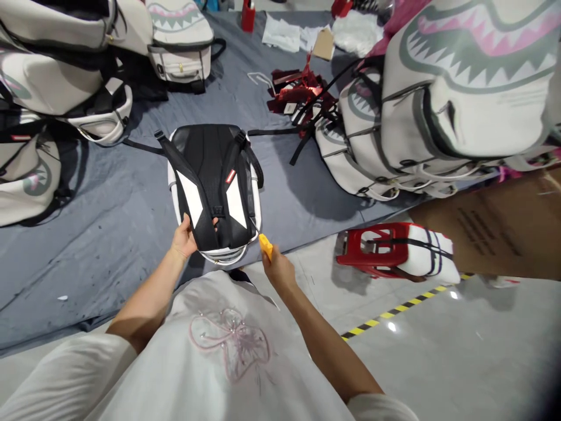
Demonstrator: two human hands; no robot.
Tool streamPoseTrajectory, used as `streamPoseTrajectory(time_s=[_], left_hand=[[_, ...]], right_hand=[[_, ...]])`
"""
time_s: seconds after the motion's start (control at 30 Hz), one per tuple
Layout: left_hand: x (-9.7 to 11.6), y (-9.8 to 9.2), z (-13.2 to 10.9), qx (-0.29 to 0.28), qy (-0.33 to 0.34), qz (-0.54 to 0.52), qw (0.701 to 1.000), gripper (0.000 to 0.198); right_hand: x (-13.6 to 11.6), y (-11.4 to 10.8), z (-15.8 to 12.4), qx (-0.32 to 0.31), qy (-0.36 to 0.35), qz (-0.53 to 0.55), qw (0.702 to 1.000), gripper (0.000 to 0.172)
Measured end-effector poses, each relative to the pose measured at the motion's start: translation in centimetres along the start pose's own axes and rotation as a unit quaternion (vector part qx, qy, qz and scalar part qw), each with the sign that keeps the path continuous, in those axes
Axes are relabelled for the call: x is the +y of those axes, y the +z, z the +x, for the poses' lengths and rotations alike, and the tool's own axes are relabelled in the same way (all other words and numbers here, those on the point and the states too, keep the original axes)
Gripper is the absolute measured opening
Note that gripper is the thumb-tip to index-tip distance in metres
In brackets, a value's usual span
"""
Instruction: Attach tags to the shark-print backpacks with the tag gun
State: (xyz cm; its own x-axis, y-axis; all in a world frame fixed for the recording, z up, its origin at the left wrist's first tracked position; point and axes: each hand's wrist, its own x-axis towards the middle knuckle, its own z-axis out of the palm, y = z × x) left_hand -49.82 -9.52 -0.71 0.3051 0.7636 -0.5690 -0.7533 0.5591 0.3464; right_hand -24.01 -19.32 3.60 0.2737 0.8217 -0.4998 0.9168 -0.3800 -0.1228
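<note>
A black backpack (205, 152) with white trim lies back-side up on the table, its two shoulder straps with white panels facing me. My left hand (184, 237) grips its near left edge; the thumb is on the outside and fingertips show beside the strap near the middle. In my right hand (278, 266) is a yellow-handled tool (265, 245) with a thin, dark shaft. The shaft points at the near right edge of the backpack, by the lower end of the right strap. Its tip is too small to make out.
Pale backpacks with shark-mouth prints are piled at the right (464, 105) and left (52, 82). Dark red tags (298, 93) lie in a heap on the grey cloth (131, 193). A red stool (372, 248) and a cardboard box (495, 228) stand at right.
</note>
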Motion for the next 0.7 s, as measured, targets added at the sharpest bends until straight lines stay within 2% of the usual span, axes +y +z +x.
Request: streamPoseTrajectory(time_s=[0.13, 0.23, 0.33, 0.43, 0.5, 0.53, 0.57, 0.6, 0.63, 0.67, 0.7], left_hand=[[-0.6, 0.7, 0.5, -0.006, -0.014, -0.001, 1.000, 0.064], [-0.8, 0.9, 0.5, -0.020, -0.014, 0.006, 1.000, 0.064], [-0.9, 1.0, 0.8, -0.025, -0.013, 0.010, 1.000, 0.060], [-0.7, 1.5, 0.9, -0.017, -0.013, 0.030, 0.999, 0.055], [-0.7, 2.2, 0.0, 0.017, -0.021, 0.105, 0.994, 0.051], [-0.8, 2.5, -0.8, 0.052, -0.016, 0.172, 0.984, 0.050], [-1.1, 2.8, -1.8, 0.094, 0.011, 0.258, 0.961, 0.050], [-1.6, 3.0, -2.8, 0.133, 0.058, 0.358, 0.923, 0.054], [-2.3, 3.0, -3.8, 0.163, 0.130, 0.460, 0.863, 0.059], [-3.2, 2.8, -4.5, 0.166, 0.230, 0.561, 0.778, 0.067], [-4.2, 2.5, -4.9, 0.133, 0.301, 0.653, 0.682, 0.073]], right_hand=[[0.6, -1.1, -0.2, -0.007, 0.013, 0.001, 1.000, 0.035], [2.3, -1.4, -3.3, -0.002, 0.024, 0.001, 1.000, 0.033], [3.3, -0.8, -7.0, -0.043, 0.026, 0.003, 0.999, 0.030], [2.3, 0.4, -8.4, -0.098, -0.018, 0.002, 0.995, 0.028], [1.2, 1.3, -8.0, -0.095, -0.035, -0.015, 0.995, 0.027], [0.7, 1.6, -7.6, -0.089, -0.032, -0.028, 0.995, 0.027], [0.3, 1.8, -7.3, -0.086, -0.026, -0.038, 0.995, 0.027], [0.0, 2.0, -7.1, -0.086, -0.021, -0.042, 0.995, 0.027], [-0.1, 2.1, -6.9, -0.092, -0.022, -0.040, 0.995, 0.028], [-0.1, 2.1, -6.8, -0.097, -0.029, -0.033, 0.994, 0.030], [-0.1, 2.2, -6.7, -0.096, -0.039, -0.022, 0.994, 0.033]])
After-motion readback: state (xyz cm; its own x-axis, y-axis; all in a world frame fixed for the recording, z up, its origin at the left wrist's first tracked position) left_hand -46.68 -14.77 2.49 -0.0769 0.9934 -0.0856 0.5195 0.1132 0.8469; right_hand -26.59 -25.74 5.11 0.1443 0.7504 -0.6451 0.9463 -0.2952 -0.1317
